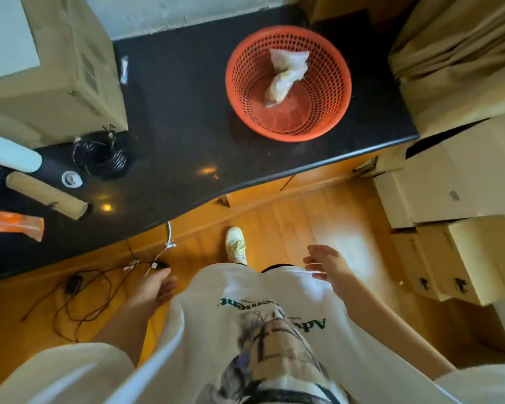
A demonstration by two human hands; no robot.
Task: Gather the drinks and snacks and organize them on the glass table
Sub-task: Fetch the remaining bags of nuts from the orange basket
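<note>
An orange perforated basket stands on the black stone counter, toward its right end. Inside it lies a crumpled clear plastic bag of snacks. A small wrapped item lies on the counter by the cardboard box at the left. My left hand hangs by my hip with its fingers loosely curled and nothing in it. Over the wooden floor, below the counter's edge, my right hand is open with its fingers spread. Both hands are well short of the basket.
A large cardboard box fills the counter's left. Near it lie a black cable coil, a tape roll, a cardboard tube and an orange bag. Stacked boxes line the right. Cables lie on the floor.
</note>
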